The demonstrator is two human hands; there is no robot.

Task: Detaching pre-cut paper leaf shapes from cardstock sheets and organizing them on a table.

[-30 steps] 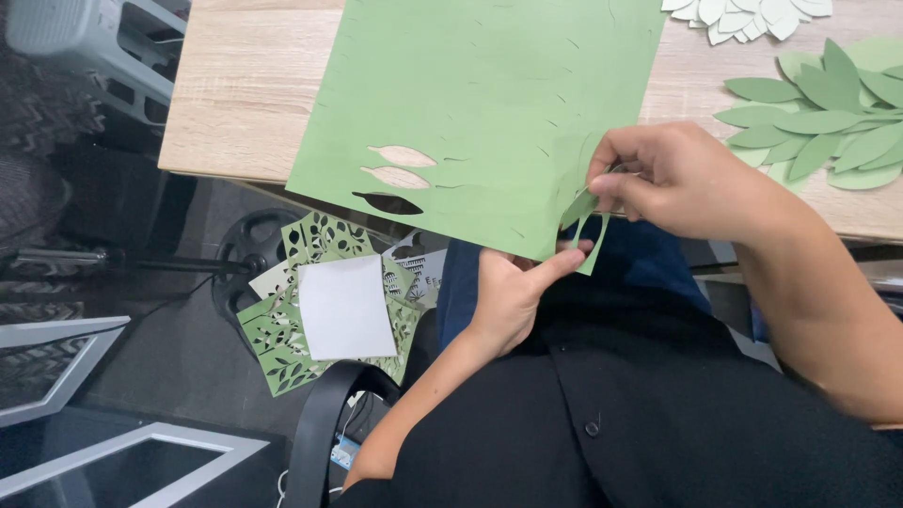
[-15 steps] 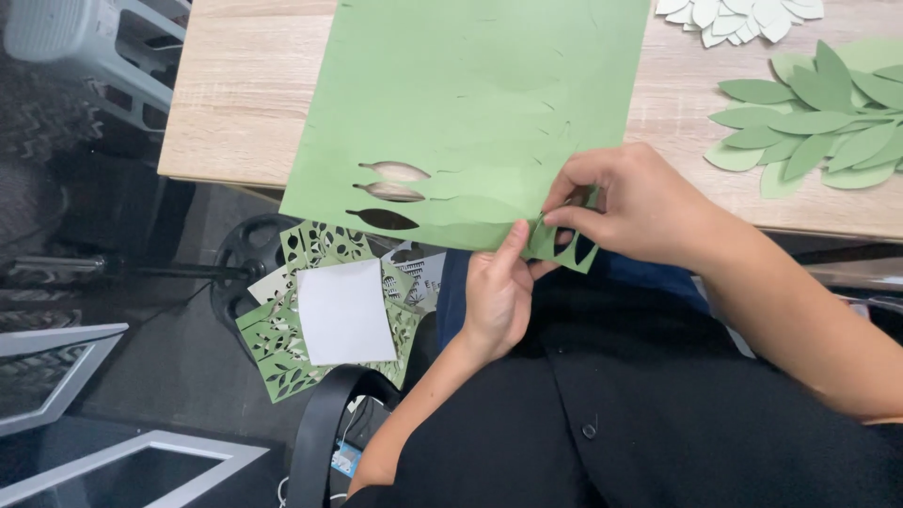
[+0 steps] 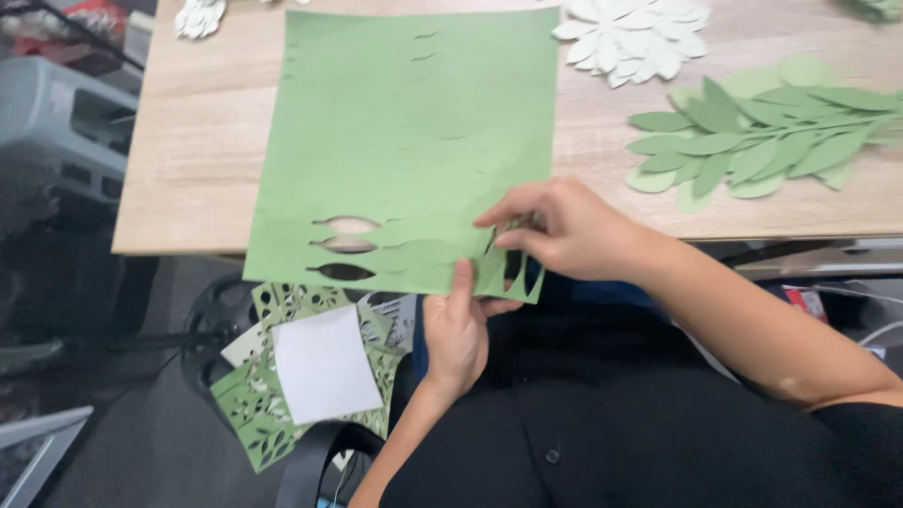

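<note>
The green sheet (image 3: 414,141) was held over the table's (image 3: 188,188) near edge, pinched underneath by the left hand (image 3: 458,329); a leaf shape was pinched by the right hand (image 3: 564,230). Three holes were already emptied; several precut leaves remained.

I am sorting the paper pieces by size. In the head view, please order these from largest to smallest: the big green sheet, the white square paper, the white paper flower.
1. Green sheet, clearly largest.
2. White paper flower, cut off by the frame's top edge.
3. White square paper, lying below table level, so its rank against the flower is unsure.
</note>
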